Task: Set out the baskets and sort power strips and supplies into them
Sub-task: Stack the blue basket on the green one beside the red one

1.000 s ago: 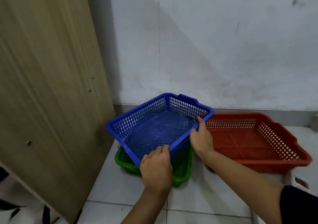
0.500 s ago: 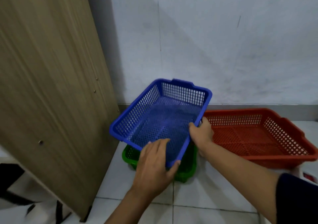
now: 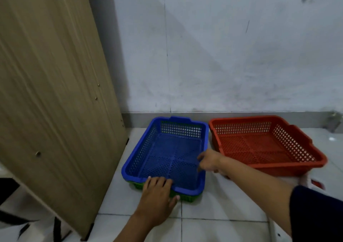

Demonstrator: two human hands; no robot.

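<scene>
A blue mesh basket (image 3: 139,149) lies flat on the tiled floor, nested in a green basket (image 3: 187,198); only the green one's near edge shows under it. My left hand (image 3: 157,191) grips the blue basket's near rim, fingers over the top and thumb by the green edge. My right hand (image 3: 211,162) is on its right rim, fingers inside and thumb outside. A red mesh basket (image 3: 278,167) sits empty just to the right, close to the blue one. No power strips are in view.
A tall wooden panel (image 3: 55,93) leans close on the left of the baskets. A white wall (image 3: 222,56) with a grey skirting runs right behind them. A white object with a red patch (image 3: 313,183) peeks out by my right forearm.
The blue basket was held up and tilted above the green one; now it is down, level and nested in the green basket. Both hands stayed on its rims.
</scene>
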